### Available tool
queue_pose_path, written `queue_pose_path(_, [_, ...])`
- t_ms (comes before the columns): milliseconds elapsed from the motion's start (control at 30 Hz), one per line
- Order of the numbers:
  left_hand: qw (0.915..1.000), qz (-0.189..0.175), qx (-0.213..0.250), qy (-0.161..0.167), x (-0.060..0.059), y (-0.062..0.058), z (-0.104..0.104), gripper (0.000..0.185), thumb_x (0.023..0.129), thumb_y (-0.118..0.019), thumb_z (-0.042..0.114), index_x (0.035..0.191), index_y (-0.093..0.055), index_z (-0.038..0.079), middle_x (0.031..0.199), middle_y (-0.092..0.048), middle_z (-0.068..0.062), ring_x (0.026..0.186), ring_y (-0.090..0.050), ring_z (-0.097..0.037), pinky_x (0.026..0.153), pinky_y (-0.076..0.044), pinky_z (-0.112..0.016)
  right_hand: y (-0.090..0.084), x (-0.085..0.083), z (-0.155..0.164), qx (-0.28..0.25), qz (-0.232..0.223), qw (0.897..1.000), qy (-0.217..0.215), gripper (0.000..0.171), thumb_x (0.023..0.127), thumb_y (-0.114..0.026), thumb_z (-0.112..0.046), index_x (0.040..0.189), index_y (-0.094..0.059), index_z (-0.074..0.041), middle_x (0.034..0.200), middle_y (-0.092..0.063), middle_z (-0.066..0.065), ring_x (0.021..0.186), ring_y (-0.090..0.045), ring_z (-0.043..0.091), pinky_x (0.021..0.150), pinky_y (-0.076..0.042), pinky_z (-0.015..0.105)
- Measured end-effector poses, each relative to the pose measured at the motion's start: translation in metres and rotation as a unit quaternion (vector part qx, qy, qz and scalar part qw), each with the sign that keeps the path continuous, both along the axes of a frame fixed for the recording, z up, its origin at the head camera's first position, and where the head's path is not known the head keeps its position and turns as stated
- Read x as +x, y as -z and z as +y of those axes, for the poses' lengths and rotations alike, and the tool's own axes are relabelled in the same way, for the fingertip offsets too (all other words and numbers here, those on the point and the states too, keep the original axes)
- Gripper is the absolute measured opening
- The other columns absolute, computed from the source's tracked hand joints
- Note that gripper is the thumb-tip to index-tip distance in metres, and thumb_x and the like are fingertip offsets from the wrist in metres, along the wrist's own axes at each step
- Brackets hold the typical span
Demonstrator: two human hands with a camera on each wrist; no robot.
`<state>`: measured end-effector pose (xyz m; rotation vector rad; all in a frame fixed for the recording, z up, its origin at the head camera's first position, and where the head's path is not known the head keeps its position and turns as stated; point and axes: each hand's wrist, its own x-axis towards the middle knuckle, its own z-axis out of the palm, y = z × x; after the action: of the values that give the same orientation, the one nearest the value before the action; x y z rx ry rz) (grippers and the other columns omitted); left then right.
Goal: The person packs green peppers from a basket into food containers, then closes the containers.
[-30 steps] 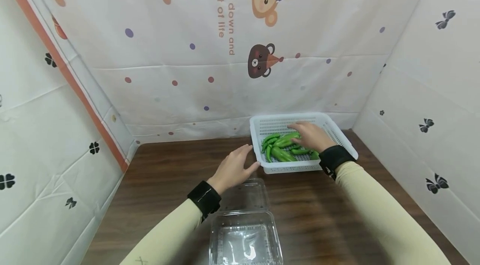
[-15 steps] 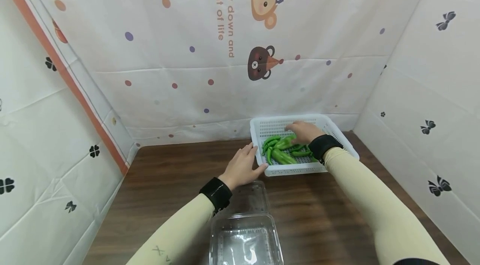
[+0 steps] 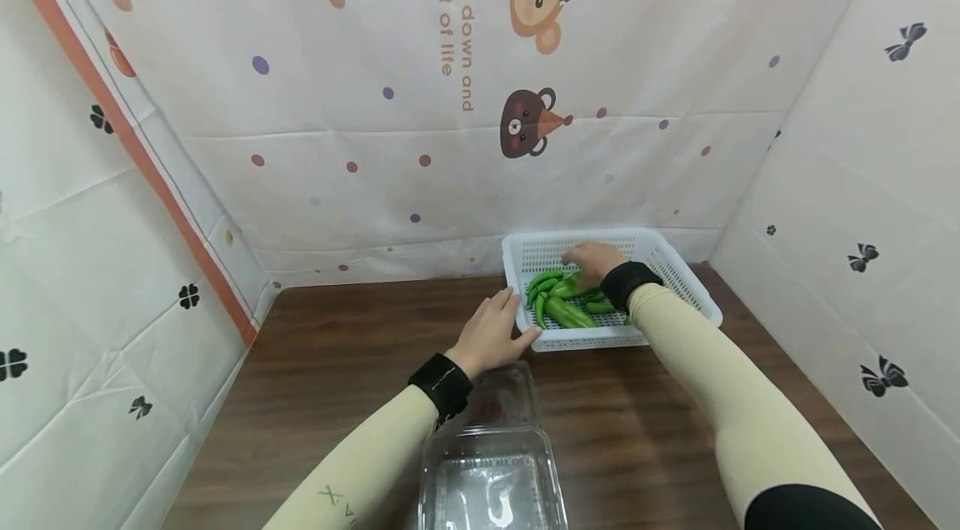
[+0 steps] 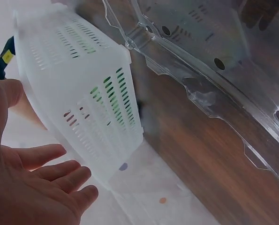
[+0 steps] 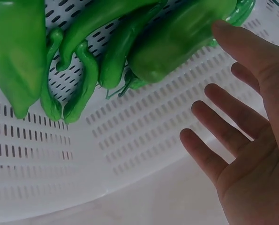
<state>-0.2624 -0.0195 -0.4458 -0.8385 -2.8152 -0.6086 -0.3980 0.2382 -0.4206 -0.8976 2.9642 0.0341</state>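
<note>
Right hand [image 5: 252, 136], fingers spread, touches green peppers [image 3: 558, 297] lying lengthwise toward the basket's [image 3: 678, 263] back

White slotted plastic basket [image 3: 678, 280], matt. Glossy, smooth green peppers [image 3: 561, 297]. Clear, shiny plastic box [image 3: 491, 480]. Dark wood-grain table [image 3: 337, 363] with slight sheen. Creased printed sheet [image 3: 375, 138] on walls.

Bright, even light falls from above. The clear plastic box [image 3: 491, 476] catches pale glare; beside it, faint shadows. Wrist views blur close up, edges bending.
</note>
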Motion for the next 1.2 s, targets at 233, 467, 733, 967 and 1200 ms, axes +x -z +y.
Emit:
queue_pose_path(233, [0.9998,-0.016,0.011,0.001,0.001,-0.002,0.000,0.074,0.102,-0.061,0.047,0.150,-0.045,-0.006,0.157,-0.041,-0.026,0.147,-0.040,-0.034,0.121,-0.030,-0.051,0.008,-0.004,0.003,0.011,0.013,1.000,-0.024,0.048,0.080,-0.090,-0.019,0.122,-0.073,-0.003,0.119,-0.071,0.017,0.108,-0.067,0.036,0.088,-0.058,0.050])
queue_pose_path(467, [0.9998,-0.013,0.016,-0.001,0.000,0.001,-0.001,0.073,0.102,-0.062,0.047,0.149,-0.047,-0.006,0.157,-0.042,-0.024,0.144,-0.044,-0.033,0.121,-0.032,-0.051,0.017,-0.007,0.011,0.009,0.003,1.000,-0.019,0.045,0.078,-0.089,-0.007,0.121,-0.074,-0.003,0.118,-0.072,0.017,0.108,-0.066,0.037,0.085,-0.059,0.050])
queue_pose_path(733, [0.9997,-0.018,0.014,-0.004,0.002,0.001,-0.001,0.073,0.102,-0.061,0.048,0.150,-0.046,-0.005,0.157,-0.042,-0.024,0.144,-0.044,-0.032,0.121,-0.031,-0.050,0.023,-0.009,0.015,0.018,0.007,1.000,-0.012,0.048,0.075,-0.088,0.001,0.120,-0.074,-0.005,0.114,-0.073,0.015,0.103,-0.069,0.035,0.079,-0.060,0.048])
queue_pose_path(967, [0.9995,-0.025,0.016,-0.004,0.006,0.001,-0.001,0.072,0.103,-0.060,0.047,0.150,-0.045,-0.006,0.158,-0.040,-0.024,0.145,-0.043,-0.032,0.121,-0.031,-0.050,0.027,-0.004,0.013,0.002,0.017,0.999,-0.028,0.044,0.073,-0.090,0.000,0.115,-0.076,-0.003,0.109,-0.074,0.015,0.101,-0.069,0.036,0.084,-0.059,0.050])
queue_pose_path(1200, [0.9999,-0.008,0.008,-0.004,0.005,0.001,-0.001,0.071,0.103,-0.060,0.046,0.149,-0.046,-0.006,0.157,-0.042,-0.023,0.144,-0.044,-0.032,0.120,-0.033,-0.051,0.030,-0.005,0.012,0.001,0.040,0.998,-0.047,0.045,0.073,-0.088,0.004,0.115,-0.075,-0.002,0.110,-0.073,0.016,0.102,-0.068,0.036,0.085,-0.059,0.049])
